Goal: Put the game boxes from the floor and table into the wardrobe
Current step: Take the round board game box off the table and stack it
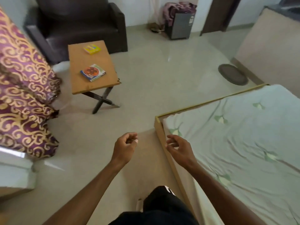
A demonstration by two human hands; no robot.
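Two game boxes lie on a small wooden folding table point(81, 85) at the upper left. A yellow box point(92, 49) sits near the table's far end. A blue and orange box point(93, 72) lies nearer its front. My left hand point(125, 146) hangs over the floor in the lower middle, fingers loosely curled, holding nothing. My right hand point(178, 147) is beside it at the bed's corner, fingers apart and empty. Both hands are well short of the table. No wardrobe is in view.
A dark armchair point(76, 23) stands behind the table. Purple and gold curtains point(24, 95) hang at the left. A bed point(235, 135) with a pale green sheet fills the right. A grey appliance point(180, 25) with cloth on it stands at the back, and a dark mat point(233, 76) lies on the floor.
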